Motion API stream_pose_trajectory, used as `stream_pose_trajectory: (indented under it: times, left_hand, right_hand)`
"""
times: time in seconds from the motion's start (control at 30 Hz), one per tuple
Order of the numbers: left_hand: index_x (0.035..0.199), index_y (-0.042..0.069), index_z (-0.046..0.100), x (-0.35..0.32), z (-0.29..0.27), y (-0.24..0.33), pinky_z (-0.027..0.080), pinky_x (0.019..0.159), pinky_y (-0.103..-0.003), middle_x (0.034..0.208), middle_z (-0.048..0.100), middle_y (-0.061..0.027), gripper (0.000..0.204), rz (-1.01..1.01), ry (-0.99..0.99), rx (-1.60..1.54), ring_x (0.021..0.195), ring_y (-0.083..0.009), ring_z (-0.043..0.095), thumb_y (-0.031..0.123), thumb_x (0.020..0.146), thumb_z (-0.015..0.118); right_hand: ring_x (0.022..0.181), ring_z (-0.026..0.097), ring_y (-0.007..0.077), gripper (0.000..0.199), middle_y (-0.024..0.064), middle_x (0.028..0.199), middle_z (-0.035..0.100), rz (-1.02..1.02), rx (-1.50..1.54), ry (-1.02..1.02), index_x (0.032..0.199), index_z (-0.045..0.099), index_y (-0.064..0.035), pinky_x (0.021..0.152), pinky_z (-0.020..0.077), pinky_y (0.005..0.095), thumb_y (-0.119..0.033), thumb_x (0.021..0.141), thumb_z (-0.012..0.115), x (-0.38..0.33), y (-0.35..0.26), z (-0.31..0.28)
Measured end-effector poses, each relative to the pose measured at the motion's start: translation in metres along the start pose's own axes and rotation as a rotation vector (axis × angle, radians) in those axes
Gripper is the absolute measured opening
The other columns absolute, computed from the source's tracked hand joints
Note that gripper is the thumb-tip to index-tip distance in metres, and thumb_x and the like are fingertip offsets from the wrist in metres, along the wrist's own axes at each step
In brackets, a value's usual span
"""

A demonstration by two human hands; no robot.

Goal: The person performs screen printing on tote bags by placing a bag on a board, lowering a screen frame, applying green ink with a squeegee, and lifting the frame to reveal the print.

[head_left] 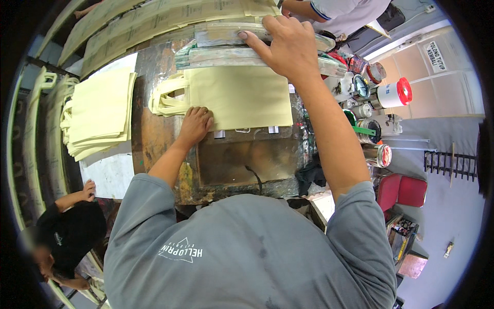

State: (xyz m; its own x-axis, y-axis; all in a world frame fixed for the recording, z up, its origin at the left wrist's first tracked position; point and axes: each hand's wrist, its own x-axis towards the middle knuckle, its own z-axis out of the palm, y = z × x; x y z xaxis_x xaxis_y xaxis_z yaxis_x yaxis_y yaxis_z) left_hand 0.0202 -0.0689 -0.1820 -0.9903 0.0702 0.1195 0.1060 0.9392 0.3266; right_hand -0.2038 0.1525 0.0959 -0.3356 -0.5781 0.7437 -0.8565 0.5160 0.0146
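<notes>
A pale yellow tote bag (242, 98) lies flat on the stained work table (154, 136), its handles (167, 98) pointing left. My left hand (196, 124) rests on the bag's near edge by the handles, fingers laid flat and open. Beyond the bag, a paint-smeared printing screen frame (221, 36) stands raised, seen edge-on. My right hand (288, 49) is closed over its upper bar, thumb on the near side; the other fingertips are partly hidden. Small white tabs (273, 130) show along the bag's near edge.
Left of me, a stack of pale yellow bags (100, 110) sits on a white board (110, 170), with a person in black (77, 221) beside it. Racks of bags (128, 44) stand behind. Paint jars (378, 154) and a white red-lidded tub (393, 93) line the right. Another person (350, 13) stands opposite.
</notes>
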Motion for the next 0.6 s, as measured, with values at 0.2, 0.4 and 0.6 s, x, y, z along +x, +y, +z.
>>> stream_pose_trajectory:
  times: [0.2,0.4,0.6]
  left_hand:
    - [0.163,0.003,0.037,0.038,-0.115,0.075,0.044,0.119,-0.054,0.156,0.051,-0.0231,0.09,-0.278,0.279,-1.034,0.145,-0.0358,0.049,0.067,0.103,0.056]
    - [0.166,-0.006,0.007,-0.022,-0.112,0.14,0.046,0.119,-0.05,0.161,0.036,-0.0305,0.123,-0.804,0.344,-2.0,0.141,-0.0386,0.052,0.087,0.095,0.045]
    - [0.16,-0.012,0.022,-0.064,-0.001,0.1,0.045,0.12,-0.048,0.159,0.039,-0.0313,0.131,-1.129,0.219,-2.098,0.144,-0.0391,0.049,0.094,0.087,0.048]
  right_hand:
    - [0.089,0.064,0.0331,0.046,0.0121,0.091,0.067,0.02,-0.048,-0.242,0.1,0.065,-0.0073,0.077,0.0428,0.0471,-0.052,0.092,0.074,-0.004,0.006,-0.004]
    - [0.107,0.06,0.0343,0.058,0.0119,0.109,0.062,-0.02,0.054,-0.642,0.124,0.054,-0.0094,0.089,0.0434,0.0469,-0.016,0.075,0.085,-0.108,-0.005,0.013]
    - [0.1,0.06,0.0288,0.03,0.0076,0.102,0.061,0.085,0.104,-0.533,0.114,0.062,-0.0141,0.088,0.0406,0.0469,-0.008,0.086,0.07,-0.151,-0.016,0.064]
